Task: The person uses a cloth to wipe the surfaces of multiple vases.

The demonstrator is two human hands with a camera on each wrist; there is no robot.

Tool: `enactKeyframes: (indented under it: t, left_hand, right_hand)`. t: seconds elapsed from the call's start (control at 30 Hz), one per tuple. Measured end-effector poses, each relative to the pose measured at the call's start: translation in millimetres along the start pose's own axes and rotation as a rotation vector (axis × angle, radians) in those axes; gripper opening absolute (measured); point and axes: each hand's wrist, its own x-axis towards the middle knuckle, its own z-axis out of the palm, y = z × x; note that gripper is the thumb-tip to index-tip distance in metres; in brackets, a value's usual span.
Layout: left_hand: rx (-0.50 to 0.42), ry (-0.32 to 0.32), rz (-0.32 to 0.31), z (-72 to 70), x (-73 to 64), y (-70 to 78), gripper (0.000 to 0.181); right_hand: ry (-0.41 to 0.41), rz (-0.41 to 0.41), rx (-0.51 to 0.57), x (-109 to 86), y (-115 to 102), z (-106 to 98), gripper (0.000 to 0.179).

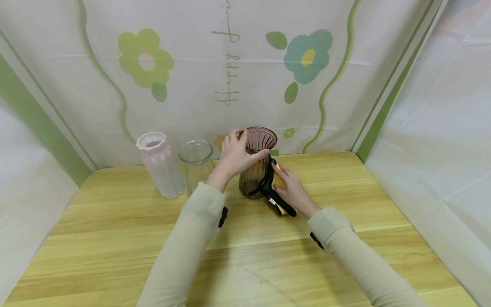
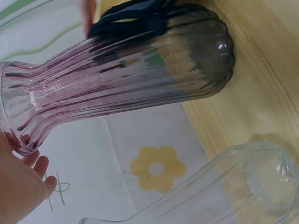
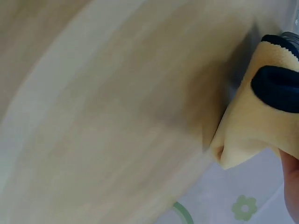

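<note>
Along the rear of the wood-grain tabletop, the ribbed purple vase stands right of centre, with the fluted white vase at far left and the clear glass vase between the two. At the purple vase's flared rim, the left hand grips with thumb and fingers spread apart; at the same vase's right side, the right hand holds the black-and-yellow cloth against the wall, pinched between thumb and fingers.

Pinkish-white fluted vase stands left of clear glass vase; both on wood-grain table, floral-print curtain behind.
</note>
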Motion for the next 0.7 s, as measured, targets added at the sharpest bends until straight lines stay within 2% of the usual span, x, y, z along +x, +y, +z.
enactKeyframes:
  t: [0.2,0.47,0.7]
  left_hand:
    - [0.017,-0.002,0.007,-1.9,0.4,-1.7,0.093]
    - [-0.003,-0.040,0.019,-4.0,1.6,-3.8,0.089]
    - [-0.031,-0.054,0.021,-2.7,1.6,-4.7,0.094]
  right_hand:
    - [0.025,0.007,0.042,4.1,-0.2,1.4,0.067]
    - [0.096,-0.022,0.062,20.1,-12.9,-13.4,0.067]
    - [0.122,-0.023,0.070,24.7,-19.1,-18.9,0.066]
